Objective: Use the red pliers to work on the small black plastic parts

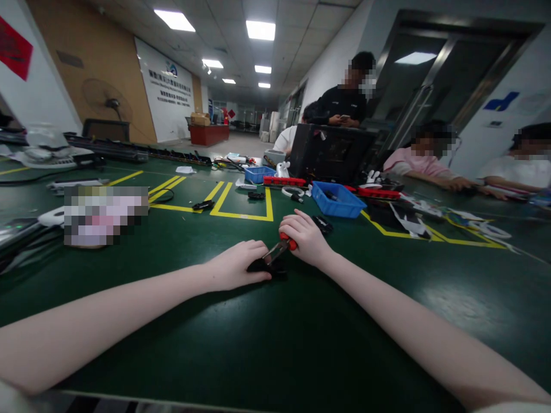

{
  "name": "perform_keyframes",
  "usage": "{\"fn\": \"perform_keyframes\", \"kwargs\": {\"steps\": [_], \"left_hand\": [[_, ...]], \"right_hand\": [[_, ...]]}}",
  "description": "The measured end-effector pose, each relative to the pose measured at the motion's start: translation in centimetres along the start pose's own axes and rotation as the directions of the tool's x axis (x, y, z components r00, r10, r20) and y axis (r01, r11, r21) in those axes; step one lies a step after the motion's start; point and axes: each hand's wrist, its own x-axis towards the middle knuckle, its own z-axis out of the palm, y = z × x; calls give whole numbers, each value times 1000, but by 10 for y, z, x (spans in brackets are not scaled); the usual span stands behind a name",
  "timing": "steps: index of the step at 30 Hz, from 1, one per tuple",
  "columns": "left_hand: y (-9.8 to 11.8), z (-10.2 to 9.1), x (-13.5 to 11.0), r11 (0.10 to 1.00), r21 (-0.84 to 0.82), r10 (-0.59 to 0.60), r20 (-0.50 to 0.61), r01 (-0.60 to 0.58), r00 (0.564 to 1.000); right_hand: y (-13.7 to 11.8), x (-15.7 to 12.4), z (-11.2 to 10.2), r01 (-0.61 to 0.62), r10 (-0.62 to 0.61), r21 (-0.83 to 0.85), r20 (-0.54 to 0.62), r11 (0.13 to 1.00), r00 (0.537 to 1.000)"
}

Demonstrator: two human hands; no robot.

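My right hand (306,236) is closed around the red handles of a pair of pliers (280,248), whose metal jaws point down and left. The jaws meet a small black part (263,267) lying on the green table (301,344). My left hand (236,265) is curled over that black part and holds it against the table. Both forearms reach in from the bottom of the view. Another small black piece (322,224) lies just beyond my right hand.
Blue bins (338,200) (259,174), red-handled tools (284,181) and a black box (329,152) sit further back. Yellow tape lines (241,215) mark the table. Several people sit or stand at the far right. Cables and devices lie along the left edge.
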Motion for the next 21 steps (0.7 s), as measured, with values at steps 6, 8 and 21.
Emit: {"fn": "perform_keyframes", "kwargs": {"steps": [6, 8, 21], "left_hand": [[3, 0, 0, 999, 25, -21, 18, 21, 1000], [3, 0, 0, 1000, 18, -15, 9, 15, 1000], [1, 0, -2, 991, -56, -121, -30, 120, 992]], "right_hand": [[-3, 3, 0, 97, -97, 7, 25, 995, 995], [-2, 4, 0, 133, -134, 15, 30, 991, 991], [1, 3, 1, 118, -118, 26, -6, 993, 993]]}}
